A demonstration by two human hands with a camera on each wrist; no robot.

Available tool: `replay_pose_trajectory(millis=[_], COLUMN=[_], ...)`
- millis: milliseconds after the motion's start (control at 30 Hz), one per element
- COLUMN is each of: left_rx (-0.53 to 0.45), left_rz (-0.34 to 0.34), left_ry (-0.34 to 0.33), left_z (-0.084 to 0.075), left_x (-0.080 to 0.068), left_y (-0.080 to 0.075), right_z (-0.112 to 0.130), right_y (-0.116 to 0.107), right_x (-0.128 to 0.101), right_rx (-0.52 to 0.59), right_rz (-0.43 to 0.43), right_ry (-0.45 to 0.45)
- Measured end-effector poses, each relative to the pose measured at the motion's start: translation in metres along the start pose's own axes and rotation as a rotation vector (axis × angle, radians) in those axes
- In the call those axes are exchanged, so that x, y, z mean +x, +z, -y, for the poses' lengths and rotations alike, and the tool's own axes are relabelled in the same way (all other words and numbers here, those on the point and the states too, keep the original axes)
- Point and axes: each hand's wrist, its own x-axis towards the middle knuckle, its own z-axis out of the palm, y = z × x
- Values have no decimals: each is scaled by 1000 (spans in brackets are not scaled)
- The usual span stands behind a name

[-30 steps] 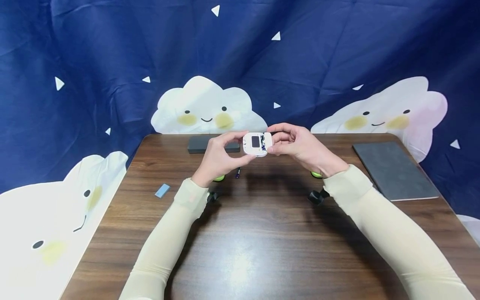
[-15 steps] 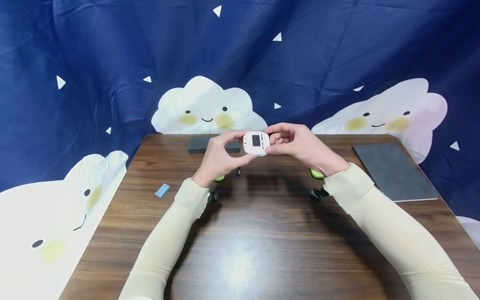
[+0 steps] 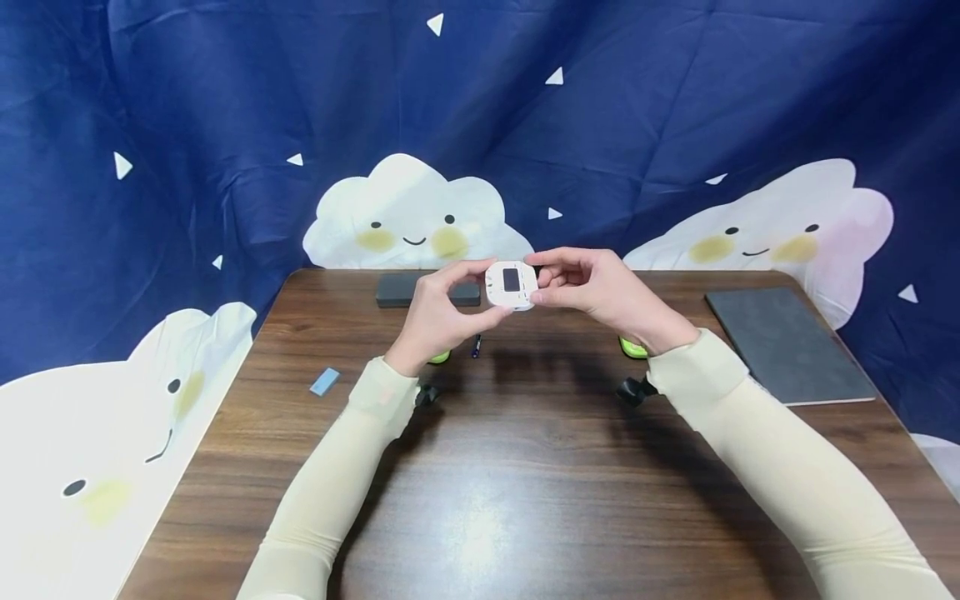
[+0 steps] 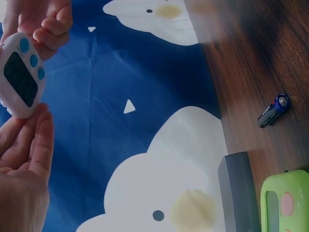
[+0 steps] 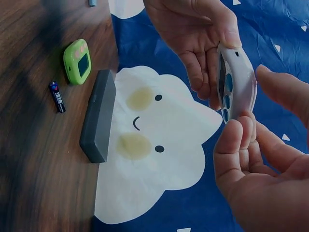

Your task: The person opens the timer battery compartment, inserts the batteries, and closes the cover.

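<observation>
White timer [image 3: 512, 285] between both hands

A brown table [image 3: 525, 500] stood before a blue cloud-print backdrop [image 3: 225, 125]. On it lay a grey block [image 3: 401, 288], a grey pad [image 3: 787, 342], a blue slip [image 3: 325, 381], a battery [image 3: 476, 345] and a green timer [image 5: 77, 61].

A staged recording corner rather than a lived-in room: a dark wood-grain table [image 3: 525, 467] stands against a hung navy cloth backdrop [image 3: 225, 108] printed with smiling white clouds, with a grey pad [image 3: 787, 342] on the table.
</observation>
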Motion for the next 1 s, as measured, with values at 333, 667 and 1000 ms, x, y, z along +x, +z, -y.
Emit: replay_pose_trajectory(millis=[333, 667, 1000], left_rx=[-52, -83, -75], left_rz=[7, 24, 19], left_ry=[-24, -50, -49], left_z=[-4, -3, 0], left_x=[-1, -1, -2], left_y=[3, 7, 10], right_z=[-17, -21, -26], right_y=[-5, -1, 5], right_x=[4, 3, 0], right_rx=[410, 468, 402], right_rz=[-13, -38, -64], right_ry=[139, 168, 110])
